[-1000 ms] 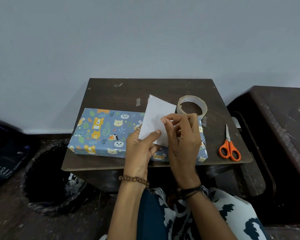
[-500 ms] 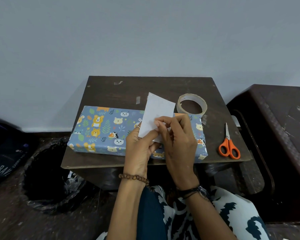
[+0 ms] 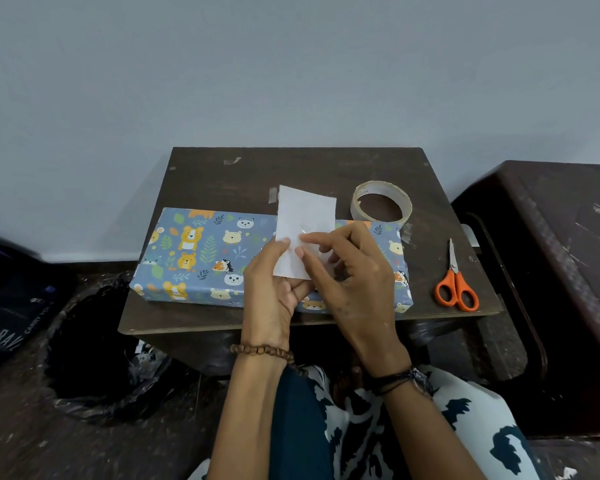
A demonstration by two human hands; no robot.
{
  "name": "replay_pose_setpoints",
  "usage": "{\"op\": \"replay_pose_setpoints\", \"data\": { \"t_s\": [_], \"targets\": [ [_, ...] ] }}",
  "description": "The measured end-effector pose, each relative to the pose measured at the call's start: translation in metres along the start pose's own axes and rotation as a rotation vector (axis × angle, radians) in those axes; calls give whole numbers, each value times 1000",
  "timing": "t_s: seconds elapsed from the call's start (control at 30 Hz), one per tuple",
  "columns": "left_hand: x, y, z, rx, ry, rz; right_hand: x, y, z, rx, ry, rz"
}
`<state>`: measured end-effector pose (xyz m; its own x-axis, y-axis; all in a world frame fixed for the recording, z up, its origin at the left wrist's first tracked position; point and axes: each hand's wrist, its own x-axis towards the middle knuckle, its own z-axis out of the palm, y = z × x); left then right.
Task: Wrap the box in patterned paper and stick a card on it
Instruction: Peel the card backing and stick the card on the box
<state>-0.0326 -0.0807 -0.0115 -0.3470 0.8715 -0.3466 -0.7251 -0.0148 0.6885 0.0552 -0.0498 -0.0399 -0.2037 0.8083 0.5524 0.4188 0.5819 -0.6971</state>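
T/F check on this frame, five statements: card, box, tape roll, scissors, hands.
1. The white rectangular card is held above the box by both hands. True: the left hand grips its lower edge and the right hand fingers press on its face.
2. The box in blue animal-print paper is still unwrapped. False: patterned paper covers every visible side.
3. The beige tape roll sits on top of the box. False: it lies on the dark wooden table behind the box.
4. The orange-handled scissors lie shut, right of the box. True.
5. The right hand holds the scissors. False: nothing touches them.
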Motion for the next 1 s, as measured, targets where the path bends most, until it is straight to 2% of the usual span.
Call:
{"op": "replay_pose_setpoints", "data": {
  "t_s": [0.2, 0.43, 0.6, 0.8, 1.0],
  "targets": [
    [2, -2, 2, 144, 73, 31, 1, -1, -7, -128, -80, -100],
    [7, -3, 3, 125, 72, 17, 5, 3, -13, -101, -158, -103],
    [6, -4, 2, 153, 73, 16, 9, 6, -16, 76, -188, 34],
    [8, -4, 3, 208, 114, -4, 14, 1, -14, 212, -104, 247],
    [6, -2, -1, 228, 11, 8, 19, 1, -16, 326, -114, 361]
  ]
}}
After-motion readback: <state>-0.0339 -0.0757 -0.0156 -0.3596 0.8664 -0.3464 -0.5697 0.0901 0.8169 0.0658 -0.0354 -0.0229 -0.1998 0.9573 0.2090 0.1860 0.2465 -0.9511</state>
